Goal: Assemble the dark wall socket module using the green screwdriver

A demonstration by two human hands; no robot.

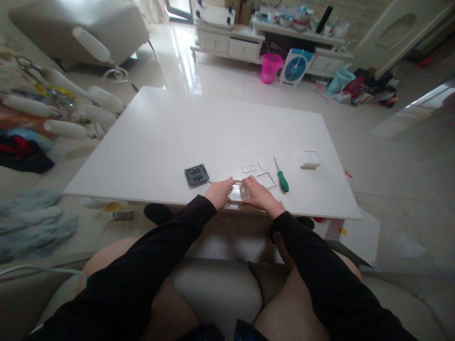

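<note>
At the table's near edge, both my hands grip a white open box (236,192), which looks like a wall-socket back box. My left hand (221,191) closes round its left side, and my right hand (259,192) round its right side. To the left of my left hand lies a dark square part with slots (196,175), like the back of a socket module. Just beyond my right hand are a small white rectangular plate (248,168), a thin white L-shaped strip (262,165) and a white frame (266,179). A green-handled screwdriver (282,180) lies to their right.
A white socket mounted on a box (308,158) stands toward the right of the white table (199,123). Past the table are a pink basket (271,69), a blue fan (295,67) and a low cabinet (227,45). A white lamp (103,97) is at the left.
</note>
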